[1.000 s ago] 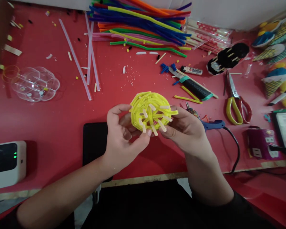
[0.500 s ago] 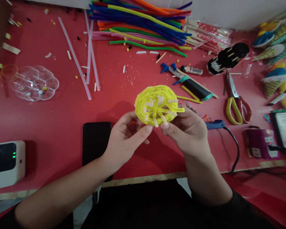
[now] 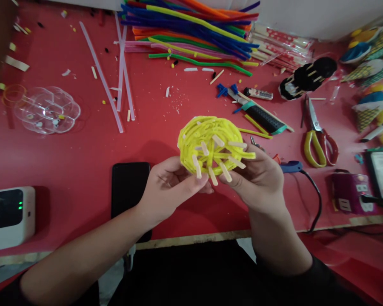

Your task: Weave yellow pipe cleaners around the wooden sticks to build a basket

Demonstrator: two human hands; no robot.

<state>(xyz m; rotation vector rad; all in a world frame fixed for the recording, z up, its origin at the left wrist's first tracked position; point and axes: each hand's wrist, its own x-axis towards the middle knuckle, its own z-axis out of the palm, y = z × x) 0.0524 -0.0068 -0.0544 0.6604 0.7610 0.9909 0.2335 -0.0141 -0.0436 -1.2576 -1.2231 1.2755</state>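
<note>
Between my two hands is a round yellow pipe-cleaner piece [image 3: 191, 142], coiled like a small basket, with several short wooden sticks [image 3: 226, 172] poking out of it towards me. My left hand [image 3: 169, 187] grips its lower left edge, the thumb pressed at the near rim and the other fingers curled underneath. On the lower right edge my right hand [image 3: 261, 182] is closed, its thumb by the stick ends and its fingers partly hidden behind the piece. A yellow pipe-cleaner end juts out at the right side. The piece is held above the red table [image 3: 92, 178], tilted so the stick ends face me.
Colourful pipe cleaners [image 3: 191, 32] lie at the back. On the right are a utility knife [image 3: 264, 117], scissors [image 3: 315, 136], a blue-handled corded tool [image 3: 290, 166] and a black figure [image 3: 309, 76]. On the left are glue sticks [image 3: 102, 80], a clear tray [image 3: 47, 110] and a phone [image 3: 129, 187].
The yellow piece has tilted further and come slightly nearer, so its sticks show longer and point more towards me. Both hands keep their hold.
</note>
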